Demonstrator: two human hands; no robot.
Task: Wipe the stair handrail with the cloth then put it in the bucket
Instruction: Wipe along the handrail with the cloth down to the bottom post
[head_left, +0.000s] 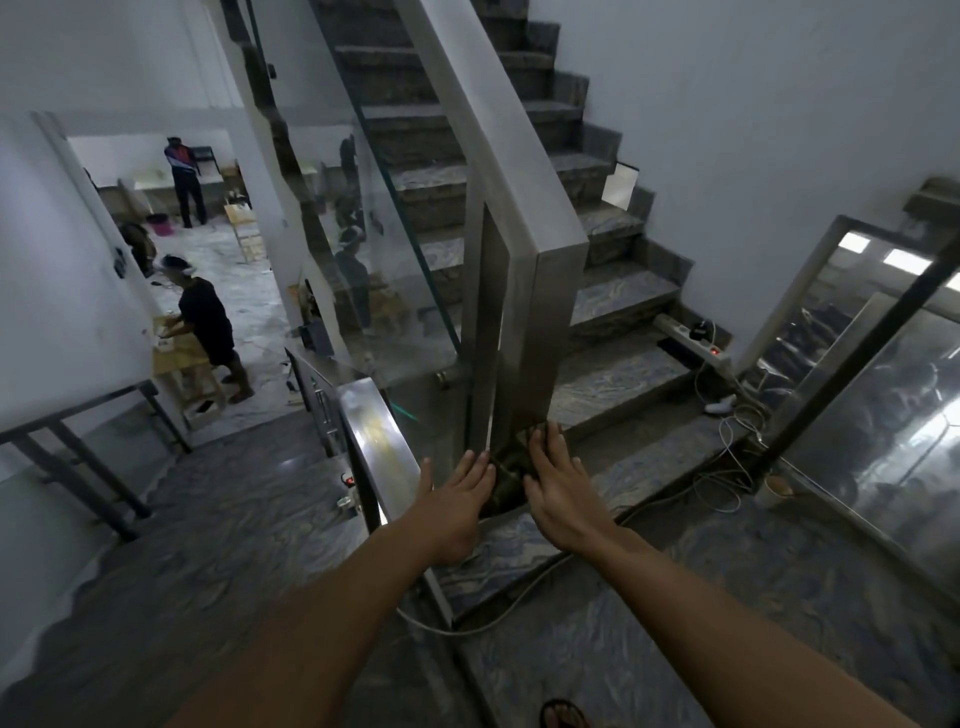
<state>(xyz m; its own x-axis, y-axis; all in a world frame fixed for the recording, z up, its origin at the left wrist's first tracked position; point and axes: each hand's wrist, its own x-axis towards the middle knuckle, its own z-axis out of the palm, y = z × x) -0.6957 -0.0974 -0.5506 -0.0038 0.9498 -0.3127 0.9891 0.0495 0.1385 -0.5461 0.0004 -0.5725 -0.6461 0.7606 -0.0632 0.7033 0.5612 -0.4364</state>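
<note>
A dark olive cloth (508, 470) lies bunched on the lowest stair step at the foot of the steel handrail post (537, 332). My left hand (457, 499) lies flat with its fingertips at the cloth's left edge. My right hand (558, 488) rests flat on the cloth's right side, fingers stretched out. Neither hand grips it. The broad steel handrail (498, 130) climbs up and away along a glass panel (374, 249). A second, lower handrail (371, 431) runs down to the left. A small pink bucket (158, 222) stands far off in the room at the left.
Marble stairs (618, 306) rise ahead, with a power strip (691, 340) and white cables (727, 467) trailing over the lower steps. A framed glass panel (857, 395) leans at the right. Two people work in the far left room. A metal table frame (78, 415) stands at the left.
</note>
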